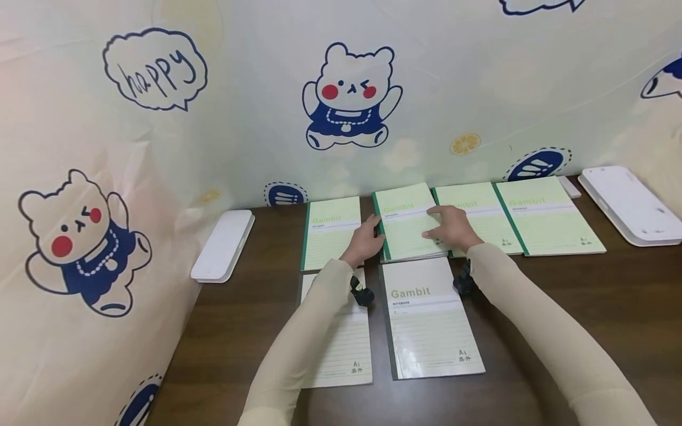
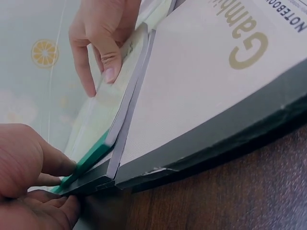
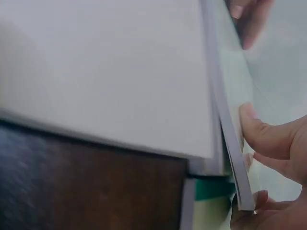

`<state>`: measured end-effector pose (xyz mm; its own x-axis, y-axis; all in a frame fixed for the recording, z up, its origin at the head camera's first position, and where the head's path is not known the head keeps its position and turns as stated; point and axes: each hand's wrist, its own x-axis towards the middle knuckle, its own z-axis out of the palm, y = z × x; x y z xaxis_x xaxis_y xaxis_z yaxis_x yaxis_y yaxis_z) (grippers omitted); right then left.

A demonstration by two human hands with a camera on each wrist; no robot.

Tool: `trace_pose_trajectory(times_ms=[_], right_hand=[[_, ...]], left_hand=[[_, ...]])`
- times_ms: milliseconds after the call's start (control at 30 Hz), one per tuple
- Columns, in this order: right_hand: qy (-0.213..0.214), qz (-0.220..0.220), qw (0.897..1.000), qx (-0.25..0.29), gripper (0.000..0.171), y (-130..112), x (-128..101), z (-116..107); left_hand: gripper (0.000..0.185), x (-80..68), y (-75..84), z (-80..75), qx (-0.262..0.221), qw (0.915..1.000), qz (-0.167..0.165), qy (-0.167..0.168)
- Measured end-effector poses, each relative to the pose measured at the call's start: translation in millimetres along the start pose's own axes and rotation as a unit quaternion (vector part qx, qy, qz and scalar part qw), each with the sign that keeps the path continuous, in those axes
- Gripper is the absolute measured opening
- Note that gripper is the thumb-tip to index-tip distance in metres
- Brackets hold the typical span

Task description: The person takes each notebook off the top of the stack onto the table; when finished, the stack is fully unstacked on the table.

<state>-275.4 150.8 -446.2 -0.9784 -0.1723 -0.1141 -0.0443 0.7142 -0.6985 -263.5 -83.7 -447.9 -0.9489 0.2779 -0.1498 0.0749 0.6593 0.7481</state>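
Note:
A pale green notebook (image 1: 405, 228) with a green spine lies on top of a dark-spined notebook (image 2: 103, 175) in the back row. My left hand (image 1: 364, 241) grips the upper notebook at its spine; in the left wrist view its fingers (image 2: 60, 165) lie on and beside the green binding. At the opposite edge, my right hand (image 1: 454, 228) pinches the notebook, thumb on the cover and other fingers around the side in the right wrist view. Directly in front lies a dark-spined notebook (image 1: 431, 325), and another notebook (image 1: 341, 349) lies partly under my left forearm.
Other green-spined notebooks lie in the back row: one at left (image 1: 333, 231), two overlapping at right, the outermost notebook (image 1: 549, 219) on top. White flat cases stand at the left (image 1: 224, 245) and right (image 1: 629, 204). A printed cloth (image 1: 240, 136) hangs behind the brown table (image 1: 229, 349).

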Motion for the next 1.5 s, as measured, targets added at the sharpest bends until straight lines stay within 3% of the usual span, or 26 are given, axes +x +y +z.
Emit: trace_pose_trajectory(times_ms=[267, 400, 667, 867, 1100, 1333, 1500], right_hand=[[0.012, 0.022, 0.995, 0.092, 0.039, 18, -12, -23], [0.028, 0.030, 0.993, 0.108, 0.035, 18, -16, -29], [0.114, 0.060, 0.982, 0.137, 0.040, 21, -41, -37], [0.138, 0.049, 0.979, 0.141, 0.040, 37, -86, -60], [0.142, 0.067, 0.984, 0.080, 0.043, 62, -151, -78], [0.133, 0.090, 0.985, 0.060, 0.045, 89, -210, -74], [0.138, 0.090, 0.984, 0.064, 0.044, 104, -235, -63]], left_hand=[[0.055, -0.6, -1.3, 11.9, 0.025, 0.9996, -0.001, -0.013], [0.056, -0.6, -0.5, 14.2, 0.037, 0.9992, -0.010, -0.006], [0.055, -0.1, 0.3, 16.9, 0.042, 0.9991, -0.010, 0.003], [0.056, 1.3, -0.2, 15.2, 0.048, 0.9988, -0.009, 0.004], [0.056, 7.0, -2.8, 8.8, 0.047, 0.9987, -0.010, 0.014], [0.057, 6.5, -1.1, 7.3, 0.033, 0.9994, -0.009, 0.007], [0.057, 6.6, -1.6, 7.0, 0.030, 0.9994, -0.008, 0.014]])
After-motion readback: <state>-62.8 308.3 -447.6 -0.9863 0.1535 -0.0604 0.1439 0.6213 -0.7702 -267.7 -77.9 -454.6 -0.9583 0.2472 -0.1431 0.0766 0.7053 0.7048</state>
